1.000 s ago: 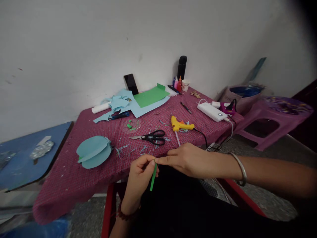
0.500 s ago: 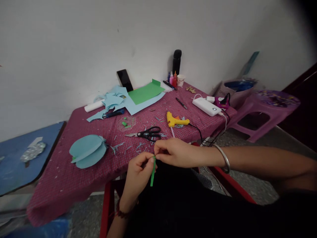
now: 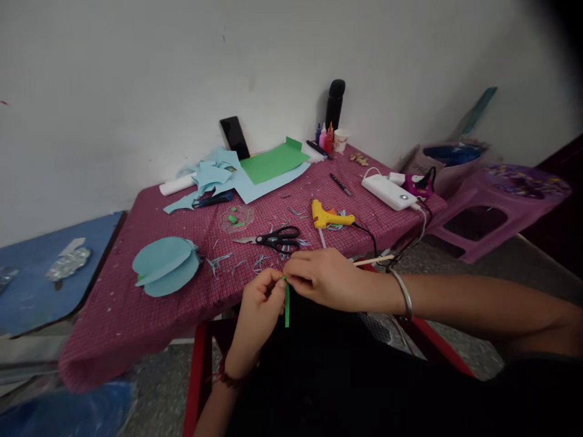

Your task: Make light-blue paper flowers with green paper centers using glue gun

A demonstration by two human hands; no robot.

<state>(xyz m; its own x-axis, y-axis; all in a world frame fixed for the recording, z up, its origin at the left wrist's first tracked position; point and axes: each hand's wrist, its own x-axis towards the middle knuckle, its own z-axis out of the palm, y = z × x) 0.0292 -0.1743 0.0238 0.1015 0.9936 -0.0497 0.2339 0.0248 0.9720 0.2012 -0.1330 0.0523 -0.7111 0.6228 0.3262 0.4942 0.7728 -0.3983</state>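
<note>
A narrow green paper strip (image 3: pixel 286 306) hangs down from between my hands, pinched at its top by the closed thumb and fingertips of my left hand (image 3: pixel 259 309). My right hand (image 3: pixel 321 276) is closed against the same spot, its fingertips touching the strip's upper end. Behind my right wrist a thin pale stick (image 3: pixel 376 261) shows, pointing right; its left end is hidden by the hand, so I cannot tell how it is held. Just beyond my hands lie black-handled scissors (image 3: pixel 276 239) and a yellow glue gun (image 3: pixel 330 216).
A light blue folded-paper shape (image 3: pixel 166 267) stands at left on the checked tablecloth (image 3: pixel 109 340). Green paper (image 3: pixel 276 162), a phone (image 3: pixel 234 137), a white power bank (image 3: pixel 389 192), small paint bottles (image 3: pixel 328 138) and a black flask (image 3: pixel 335 104) sit farther back. A purple stool (image 3: pixel 492 212) stands right.
The pale stick now shows behind my right wrist. My right hand has turned slightly, and the green strip hangs straighter. The whole view has shifted a little.
</note>
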